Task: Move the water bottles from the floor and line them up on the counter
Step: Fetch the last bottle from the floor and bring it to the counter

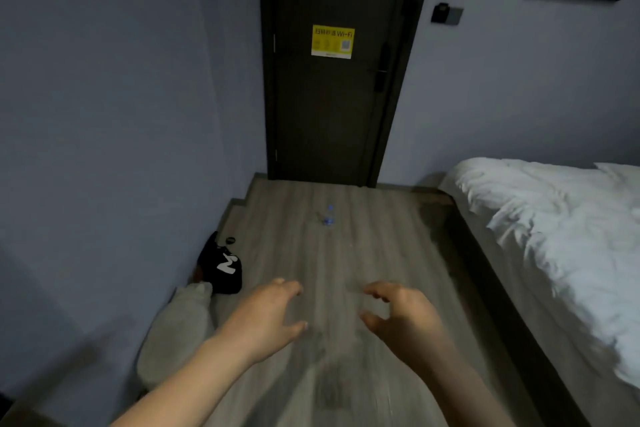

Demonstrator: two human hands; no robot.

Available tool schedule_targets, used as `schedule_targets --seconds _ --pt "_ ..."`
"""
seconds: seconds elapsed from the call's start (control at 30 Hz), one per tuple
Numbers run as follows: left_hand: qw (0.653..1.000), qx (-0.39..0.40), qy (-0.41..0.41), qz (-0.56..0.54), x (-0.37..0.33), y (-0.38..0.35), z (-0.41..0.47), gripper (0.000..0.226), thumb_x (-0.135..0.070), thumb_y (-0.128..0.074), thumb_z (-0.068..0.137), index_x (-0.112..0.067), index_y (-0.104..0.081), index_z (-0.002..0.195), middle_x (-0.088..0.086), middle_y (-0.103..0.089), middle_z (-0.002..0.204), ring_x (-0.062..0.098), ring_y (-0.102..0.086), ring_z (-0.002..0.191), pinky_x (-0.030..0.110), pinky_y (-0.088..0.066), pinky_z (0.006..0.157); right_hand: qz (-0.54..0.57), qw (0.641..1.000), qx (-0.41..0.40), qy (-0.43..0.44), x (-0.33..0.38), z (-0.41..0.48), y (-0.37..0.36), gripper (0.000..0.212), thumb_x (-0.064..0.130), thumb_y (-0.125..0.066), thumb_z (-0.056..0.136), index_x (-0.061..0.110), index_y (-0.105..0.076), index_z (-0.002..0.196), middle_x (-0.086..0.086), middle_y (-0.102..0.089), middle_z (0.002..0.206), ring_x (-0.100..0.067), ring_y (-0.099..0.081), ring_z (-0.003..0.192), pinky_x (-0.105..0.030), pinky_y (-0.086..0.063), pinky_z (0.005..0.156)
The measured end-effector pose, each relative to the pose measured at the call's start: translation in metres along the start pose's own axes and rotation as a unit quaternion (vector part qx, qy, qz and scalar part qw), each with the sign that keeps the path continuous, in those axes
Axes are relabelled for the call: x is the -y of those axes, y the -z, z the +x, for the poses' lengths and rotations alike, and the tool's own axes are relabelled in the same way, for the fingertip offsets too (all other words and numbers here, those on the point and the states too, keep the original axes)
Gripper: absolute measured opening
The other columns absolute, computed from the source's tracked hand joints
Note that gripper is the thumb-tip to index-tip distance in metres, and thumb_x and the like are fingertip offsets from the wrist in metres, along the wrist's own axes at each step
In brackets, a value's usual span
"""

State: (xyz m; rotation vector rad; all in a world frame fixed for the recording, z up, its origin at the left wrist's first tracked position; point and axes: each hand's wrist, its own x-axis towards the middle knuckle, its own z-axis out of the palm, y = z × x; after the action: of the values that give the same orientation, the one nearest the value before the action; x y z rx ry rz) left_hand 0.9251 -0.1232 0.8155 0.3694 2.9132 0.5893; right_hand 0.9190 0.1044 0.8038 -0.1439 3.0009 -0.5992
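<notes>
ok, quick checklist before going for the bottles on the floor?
1. Left hand free: ok, fingers loosely curled, holding nothing.
2. Right hand free: ok, same.
3. Water bottles located: ok, on the floor near the door, blue caps showing.
4. Bottle count and pose: cannot tell, too blurred.
5. Path: ok, black bag sits off left by the wall, bed off right.
6. Counter in view: not ok, not in this frame.

Left hand (265,317), right hand (407,321) — bare
</notes>
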Motion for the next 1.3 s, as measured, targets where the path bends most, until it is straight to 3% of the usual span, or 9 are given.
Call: schedule_targets --seconds 0.2,0.8,1.3 --pt "1.000 0.018 0.002 0.003 0.023 0.015 0.082 0.047 -0.042 -0.062 0.085 -0.021 -0.053 0.125 -0.001 -0.056 0.123 0.017 -0.056 0.112 0.029 -0.043 0.095 0.013 1.000 0.006 -0.013 -0.003 0.080 -0.001 0.051 0.048 -0.066 0.083 0.039 -0.049 0.131 0.016 -0.060 0.119 0.000 -0.057 0.107 -0.019 -0.049 0.092" --pt "1.000 0.014 0.023 -0.004 0.043 0.051 0.372 0.040 -0.043 -0.061 0.085 -0.022 -0.055 0.119 -0.004 -0.056 0.121 0.013 -0.054 0.112 0.026 -0.043 0.096 0.017 1.000 0.006 0.004 -0.081 0.375 0.033 0.050 0.049 -0.064 0.084 0.037 -0.050 0.130 0.015 -0.061 0.119 -0.001 -0.058 0.107 -0.020 -0.050 0.090" --pt "0.999 0.045 -0.014 -0.010 0.137 0.093 0.623 0.040 -0.040 -0.063 0.085 -0.019 -0.057 0.119 0.000 -0.057 0.122 0.015 -0.055 0.112 0.024 -0.041 0.095 -0.001 0.998 0.022 -0.059 -0.088 0.615 0.020 0.049 0.046 -0.065 0.084 0.036 -0.051 0.130 0.014 -0.062 0.119 -0.002 -0.058 0.106 -0.019 -0.051 0.089"
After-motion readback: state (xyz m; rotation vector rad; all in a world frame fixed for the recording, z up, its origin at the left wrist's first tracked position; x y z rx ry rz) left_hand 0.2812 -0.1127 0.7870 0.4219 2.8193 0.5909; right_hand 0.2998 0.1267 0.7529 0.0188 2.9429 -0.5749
